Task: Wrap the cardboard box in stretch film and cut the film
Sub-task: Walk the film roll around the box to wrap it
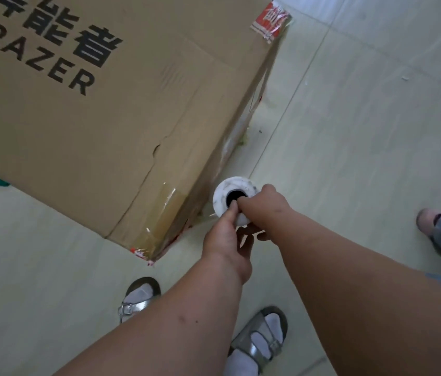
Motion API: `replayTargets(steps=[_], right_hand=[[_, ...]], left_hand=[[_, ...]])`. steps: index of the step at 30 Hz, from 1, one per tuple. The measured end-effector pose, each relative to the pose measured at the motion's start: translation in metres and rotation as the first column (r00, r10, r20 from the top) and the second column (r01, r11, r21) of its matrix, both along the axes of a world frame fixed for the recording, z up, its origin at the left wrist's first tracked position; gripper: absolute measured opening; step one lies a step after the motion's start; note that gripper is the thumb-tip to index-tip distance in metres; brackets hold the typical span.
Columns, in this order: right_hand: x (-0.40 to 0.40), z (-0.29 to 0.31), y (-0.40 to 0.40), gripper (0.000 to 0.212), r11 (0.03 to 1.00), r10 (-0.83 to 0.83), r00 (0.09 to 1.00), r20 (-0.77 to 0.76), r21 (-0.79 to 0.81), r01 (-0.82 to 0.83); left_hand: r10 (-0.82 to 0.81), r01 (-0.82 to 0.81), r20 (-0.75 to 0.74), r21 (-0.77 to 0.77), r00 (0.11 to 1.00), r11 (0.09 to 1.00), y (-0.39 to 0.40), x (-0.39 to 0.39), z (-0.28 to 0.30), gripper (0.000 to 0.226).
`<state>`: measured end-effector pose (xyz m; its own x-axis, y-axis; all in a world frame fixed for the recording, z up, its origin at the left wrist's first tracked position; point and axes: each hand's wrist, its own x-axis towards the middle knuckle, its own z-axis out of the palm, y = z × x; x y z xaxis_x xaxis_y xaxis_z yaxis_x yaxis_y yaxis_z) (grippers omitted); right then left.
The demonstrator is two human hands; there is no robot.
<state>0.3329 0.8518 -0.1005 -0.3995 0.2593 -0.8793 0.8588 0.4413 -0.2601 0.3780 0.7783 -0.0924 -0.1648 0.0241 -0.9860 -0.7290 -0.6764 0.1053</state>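
Cardboard box, creased, beside cylindrical white film roll in left hand and right hand grip.

Brown box, white roll, silver sandals.

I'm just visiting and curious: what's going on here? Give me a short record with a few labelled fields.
setting: pale tiled floor, seen from above
main item: large cardboard box with black print, tape at its corners
tool: white roll of stretch film, upright beside the box's near corner
left hand: holds the roll, thumb at the core hole
right hand: grips the roll from the other side
film: some clear film shows on the box's side; how much is unclear
also in view: the person's silver sandals; another person's foot
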Motion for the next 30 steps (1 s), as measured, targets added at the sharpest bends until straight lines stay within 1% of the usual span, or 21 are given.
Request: replayTargets(steps=[2,3,5,6,7,8,9,10,12,13,15,16,17,19,21,23,25,27,28,29,30], right_hand=[[-0.009,0.003,0.01,0.059,0.994,0.107,0.99,0.095,0.011,-0.109],[-0.012,0.004,0.015,0.065,0.986,0.161,0.982,0.101,0.031,-0.165],[-0.015,0.004,0.022,0.074,0.96,0.273,0.962,0.023,0.064,-0.274],[-0.017,0.003,0.025,0.072,0.935,0.351,0.936,-0.026,0.067,-0.349],[-0.018,0.002,0.026,0.064,0.902,0.429,0.902,-0.057,0.072,-0.425],[-0.021,0.001,0.027,0.049,0.87,0.492,0.867,-0.076,0.085,-0.486],[-0.024,-0.001,0.029,0.034,0.843,0.536,0.84,-0.081,0.102,-0.528],[-0.028,-0.002,0.029,0.024,0.832,0.553,0.829,-0.086,0.116,-0.543],[-0.037,-0.003,0.031,0.021,0.852,0.522,0.848,-0.092,0.109,-0.512],[-0.043,-0.003,0.033,0.022,0.883,0.468,0.879,-0.091,0.096,-0.46],[-0.055,-0.002,0.036,0.03,0.953,0.303,0.948,-0.101,0.059,-0.299],[-0.061,0.0,0.037,0.033,0.978,0.208,0.972,-0.11,0.039,-0.205],[-0.067,0.002,0.039,0.035,0.994,0.111,0.988,-0.112,0.014,-0.11],[-0.078,0.005,0.046,0.034,0.999,-0.043,0.994,-0.099,-0.023,0.041],[-0.089,0.005,0.052,0.038,0.993,-0.117,0.99,-0.073,-0.017,0.116],[-0.1,0.003,0.06,0.045,0.983,-0.182,0.983,-0.004,-0.023,0.182],[-0.111,0.001,0.067,0.041,0.979,-0.19,0.977,0.095,-0.053,0.195],[-0.121,0.0,0.073,0.04,0.989,-0.113,0.98,0.161,-0.075,0.126],[-0.128,-0.001,0.074,0.044,0.994,-0.055,0.986,0.159,-0.081,0.068],[-0.135,-0.002,0.075,0.05,0.998,0.007,0.993,0.119,-0.07,0.001],[-0.14,-0.005,0.075,0.056,0.997,0.08,0.996,0.043,-0.025,-0.079]], left_hand=[[-0.005,0.005,0.019,0.004,1.0,1.0,0.009,-0.001,0.001,0.021],[-0.017,0.017,0.025,0.002,1.0,1.0,0.012,-0.003,-0.001,0.023],[-0.029,0.03,0.034,-0.011,0.999,1.0,0.018,-0.005,-0.004,0.027],[-0.018,0.019,0.038,-0.019,0.999,1.0,0.021,-0.006,-0.006,0.029],[0.001,0.0,0.039,-0.026,0.999,1.0,0.024,-0.007,-0.007,0.029],[0.024,-0.022,0.039,-0.04,0.999,0.999,0.027,-0.008,-0.007,0.028],[0.044,-0.041,0.04,-0.061,0.998,0.997,0.031,-0.01,-0.007,0.026],[0.074,-0.071,0.035,-0.08,0.997,0.994,0.033,-0.011,-0.006,0.024],[0.171,-0.17,0.005,-0.091,0.985,0.981,0.035,-0.015,-0.005,0.025],[0.228,-0.228,-0.015,-0.075,0.974,0.971,0.036,-0.021,-0.003,0.029],[0.339,-0.339,-0.016,-0.043,0.941,0.94,0.036,-0.035,0.0,0.034],[0.366,-0.366,0.0,-0.037,0.93,0.93,0.036,-0.042,0.003,0.031],[0.361,-0.36,0.026,-0.034,0.932,0.932,0.038,-0.049,0.004,0.03],[0.296,-0.296,0.06,-0.002,0.953,0.955,0.046,-0.059,0.009,0.038],[0.247,-0.249,0.034,0.099,0.968,0.963,0.053,-0.072,0.012,0.048],[0.251,-0.247,-0.004,0.168,0.968,0.954,0.06,-0.087,0.01,0.043],[0.256,-0.251,-0.004,0.168,0.967,0.953,0.068,-0.099,0.006,0.038],[0.276,-0.275,0.011,0.135,0.961,0.952,0.076,-0.108,0.004,0.037],[0.303,-0.303,0.011,0.116,0.953,0.946,0.08,-0.113,0.003,0.037],[0.337,-0.336,0.005,0.096,0.942,0.937,0.084,-0.118,0.002,0.038],[0.374,-0.373,-0.002,0.079,0.927,0.925,0.088,-0.121,0.0,0.042]])
